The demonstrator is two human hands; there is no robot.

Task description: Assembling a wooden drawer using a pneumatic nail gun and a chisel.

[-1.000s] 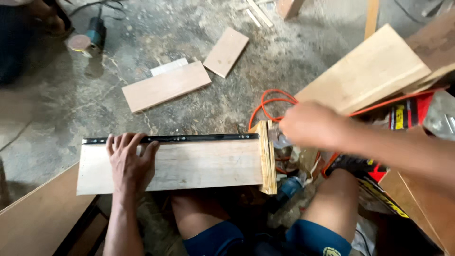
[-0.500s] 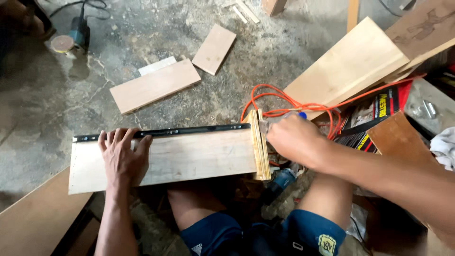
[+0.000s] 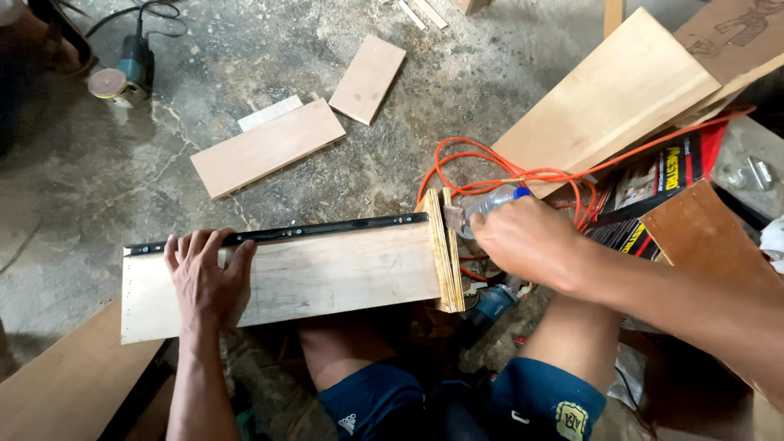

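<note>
A pale wooden panel lies across my knees, with a black metal rail along its far edge. A plywood end piece stands across its right end. My left hand presses flat on the left part of the panel, fingers reaching the rail. My right hand grips a small clear plastic bottle with a blue cap. The bottle's tip is against the outer face of the end piece near its top.
An orange cable loops on the concrete floor behind the panel. Two loose boards lie further back, with an angle grinder at far left. A large pale board, a printed box and a brown board crowd the right.
My right hand has come down and left from above the cable to the panel's end piece, the bottle now showing in it. My left hand stays on the panel.
</note>
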